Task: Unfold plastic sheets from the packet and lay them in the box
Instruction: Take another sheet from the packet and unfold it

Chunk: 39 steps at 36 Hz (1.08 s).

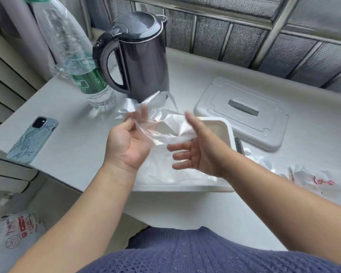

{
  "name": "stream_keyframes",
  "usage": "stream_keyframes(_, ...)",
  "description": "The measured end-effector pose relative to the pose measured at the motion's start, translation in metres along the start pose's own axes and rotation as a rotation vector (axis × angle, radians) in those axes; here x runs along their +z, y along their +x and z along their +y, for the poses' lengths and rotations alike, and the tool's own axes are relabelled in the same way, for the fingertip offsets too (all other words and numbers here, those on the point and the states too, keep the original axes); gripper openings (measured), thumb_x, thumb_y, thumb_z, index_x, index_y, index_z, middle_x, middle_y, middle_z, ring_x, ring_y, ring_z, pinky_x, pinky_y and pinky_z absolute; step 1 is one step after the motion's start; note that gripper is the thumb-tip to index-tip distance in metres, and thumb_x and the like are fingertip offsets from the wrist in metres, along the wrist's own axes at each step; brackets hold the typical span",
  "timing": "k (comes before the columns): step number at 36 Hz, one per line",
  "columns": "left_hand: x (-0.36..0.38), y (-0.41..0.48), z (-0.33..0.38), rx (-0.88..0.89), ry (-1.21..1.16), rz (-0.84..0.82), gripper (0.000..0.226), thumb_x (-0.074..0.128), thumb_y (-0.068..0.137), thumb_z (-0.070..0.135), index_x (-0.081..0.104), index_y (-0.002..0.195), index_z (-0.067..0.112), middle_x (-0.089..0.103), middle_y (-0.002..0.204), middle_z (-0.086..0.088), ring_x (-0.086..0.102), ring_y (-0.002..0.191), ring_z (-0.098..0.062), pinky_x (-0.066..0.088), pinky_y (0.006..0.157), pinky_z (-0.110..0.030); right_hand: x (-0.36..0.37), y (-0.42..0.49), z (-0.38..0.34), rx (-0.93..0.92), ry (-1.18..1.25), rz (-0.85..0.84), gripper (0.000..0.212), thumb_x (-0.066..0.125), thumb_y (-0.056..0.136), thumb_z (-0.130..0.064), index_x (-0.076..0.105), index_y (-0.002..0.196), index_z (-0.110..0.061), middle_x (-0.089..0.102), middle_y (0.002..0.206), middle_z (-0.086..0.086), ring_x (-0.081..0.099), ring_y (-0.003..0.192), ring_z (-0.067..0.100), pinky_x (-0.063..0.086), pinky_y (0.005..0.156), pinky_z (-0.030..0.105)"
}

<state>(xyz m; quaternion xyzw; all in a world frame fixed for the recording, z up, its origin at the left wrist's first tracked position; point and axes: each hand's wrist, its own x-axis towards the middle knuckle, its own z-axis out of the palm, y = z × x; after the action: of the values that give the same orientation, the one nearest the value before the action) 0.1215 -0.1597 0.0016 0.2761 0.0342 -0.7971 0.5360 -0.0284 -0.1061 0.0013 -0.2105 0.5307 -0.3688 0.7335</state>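
Table (77, 107): white; it carries everything below except the bag.
Kettle (141, 56): dark, lid closed, handle turned left; stands at the far side, no brand visible.
Bottle (83, 62): clear, just left of the kettle; the green label's white print is too blurred to read.
Box (227, 131): white and open, right in front of the person, long axis running away from them; clear sheets (158, 172) already lie inside.
Lid (242, 113): white with a dark slot, flat on the table just right of the box.
Bag (18, 231): on the floor at lower left; red print, unreadable.
Phone (33, 138): face down at the table's left edge, patterned case, camera end pointing away.
Plastic sheet (165, 125): crumpled, held in the air above the box's far end, long axis left to right between the hands.
Packet (319, 181): crumpled on the table at right; red characters, one looks like 手.
Left hand (126, 142): palm up, curled fingers pinching the sheet's left end.
Right hand (197, 152): fingers straight and spread; the sheet's right end meets it by the thumb.
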Motion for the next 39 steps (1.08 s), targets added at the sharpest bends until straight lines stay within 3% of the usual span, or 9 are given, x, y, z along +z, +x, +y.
stream_keyframes(4, 0.0, -0.015, 0.0, -0.009, 0.007, -0.02, 0.018, 0.041, 0.082, 0.0, 0.057, 0.084, 0.006, 0.065, 0.078, -0.004, 0.07, 0.067, -0.018, 0.054, 0.086, -0.03, 0.009, -0.004, -0.009, -0.203, 0.036, 0.109, 0.01, 0.055, 0.09, -0.001, 0.058, 0.097, -0.005, 0.056, 0.082, 0.007, 0.058, 0.072, 0.019, 0.057, 0.072, 0.036)
stream_keyframes(11, -0.005, -0.029, 0.016, 0.102, 0.649, 0.119, 0.057, 0.072, 0.077, 0.033, 0.048, 0.125, 0.013, 0.064, 0.1, -0.003, 0.066, 0.074, -0.014, 0.056, 0.065, -0.031, -0.015, 0.0, -0.022, -0.111, -0.252, 0.204, 0.014, 0.057, 0.085, 0.002, 0.052, 0.082, -0.011, 0.041, 0.077, 0.01, 0.043, 0.051, 0.017, 0.059, 0.064, 0.036)
stream_keyframes(17, -0.013, -0.035, 0.021, 0.794, 1.671, 0.501, 0.075, 0.065, 0.082, 0.013, 0.027, 0.146, 0.017, 0.042, 0.136, -0.005, 0.054, 0.098, -0.012, 0.04, 0.089, -0.028, -0.029, 0.008, -0.012, -0.022, -0.805, 0.318, 0.009, 0.061, 0.076, 0.002, 0.057, 0.074, -0.006, 0.051, 0.067, 0.011, 0.057, 0.058, 0.025, 0.06, 0.068, 0.042)
stream_keyframes(21, -0.014, -0.033, 0.017, 1.243, 2.063, 0.052, 0.05, 0.06, 0.08, 0.015, 0.053, 0.13, 0.011, 0.051, 0.122, -0.016, 0.046, 0.113, -0.031, 0.035, 0.098, -0.036, -0.021, 0.007, -0.009, 0.059, -1.22, 0.428, 0.027, 0.062, 0.081, -0.008, 0.054, 0.105, 0.002, 0.06, 0.081, 0.014, 0.066, 0.074, 0.03, 0.043, 0.048, 0.026)
stream_keyframes(24, -0.013, -0.023, 0.004, 0.834, 2.38, -0.524, 0.03, 0.054, 0.088, 0.027, 0.068, 0.114, 0.022, 0.063, 0.114, -0.002, 0.056, 0.107, -0.03, 0.045, 0.091, -0.035, -0.016, 0.005, -0.008, -0.137, -1.482, 0.604, 0.053, 0.058, 0.086, -0.01, 0.03, 0.129, 0.001, 0.051, 0.117, 0.018, 0.052, 0.106, 0.034, 0.038, 0.072, 0.032)
stream_keyframes(27, -0.022, -0.009, -0.007, 0.272, 2.754, -0.622, 0.033, 0.055, 0.093, 0.033, 0.06, 0.126, 0.035, 0.051, 0.135, 0.011, 0.043, 0.128, -0.018, 0.037, 0.102, -0.031, -0.008, -0.003, -0.006, -0.499, -1.703, 0.681, 0.035, 0.052, 0.085, -0.012, 0.042, 0.119, -0.009, 0.048, 0.117, 0.012, 0.046, 0.108, 0.034, 0.036, 0.085, 0.037)
stream_keyframes(29, -0.029, -0.002, -0.012, 0.039, 2.902, -0.613, 0.041, 0.056, 0.092, 0.036, 0.053, 0.133, 0.037, 0.045, 0.139, 0.007, 0.039, 0.131, -0.02, 0.032, 0.104, -0.033, -0.005, -0.001, 0.0, -0.607, -1.715, 0.473, 0.024, 0.051, 0.089, -0.02, 0.053, 0.111, -0.012, 0.056, 0.112, 0.009, 0.05, 0.106, 0.032, 0.041, 0.083, 0.036)
stream_keyframes(33, -0.044, 0.013, -0.02, -0.096, 3.026, -0.659, 0.05, 0.058, 0.089, 0.041, 0.045, 0.137, 0.039, 0.039, 0.139, -0.001, 0.037, 0.131, -0.025, 0.03, 0.106, -0.039, -0.016, 0.023, 0.024, -0.169, -1.714, 0.067, 0.053, 0.058, 0.088, -0.035, 0.042, 0.133, -0.013, 0.045, 0.13, 0.011, 0.049, 0.117, 0.031, 0.044, 0.091, 0.035)
stream_keyframes(39, -0.058, 0.026, -0.024, -0.096, 2.885, -0.68, 0.044, 0.061, 0.086, 0.038, 0.053, 0.128, 0.046, 0.031, 0.147, 0.004, 0.031, 0.136, -0.023, 0.025, 0.111, -0.039, -0.036, 0.043, 0.045, 0.049, -1.857, 0.076, 0.064, 0.051, 0.089, -0.024, 0.022, 0.143, -0.007, 0.035, 0.136, 0.019, 0.04, 0.127, 0.033, 0.031, 0.104, 0.035)
